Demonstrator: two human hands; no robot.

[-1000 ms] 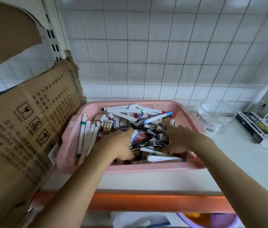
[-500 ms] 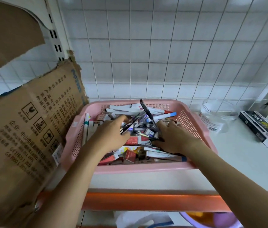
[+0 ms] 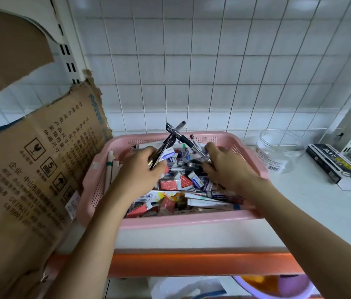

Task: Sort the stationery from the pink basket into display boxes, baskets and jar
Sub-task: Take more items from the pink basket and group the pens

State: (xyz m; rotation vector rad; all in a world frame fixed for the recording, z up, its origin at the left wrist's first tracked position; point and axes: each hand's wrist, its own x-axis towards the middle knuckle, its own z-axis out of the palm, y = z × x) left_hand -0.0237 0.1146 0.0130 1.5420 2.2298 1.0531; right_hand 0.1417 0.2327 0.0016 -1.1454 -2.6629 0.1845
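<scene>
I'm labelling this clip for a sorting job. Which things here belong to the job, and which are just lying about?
Belongs to the job:
pink basket of stationery
black pens held by the left hand
pens held by the right hand
clear jar
black display box

Lying about:
torn cardboard box
purple basin below the shelf

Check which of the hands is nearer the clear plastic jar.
Right. The right hand is in the right half of the pink basket, on the side where the clear jar stands. The left hand, holding pens, is farther left.
</scene>
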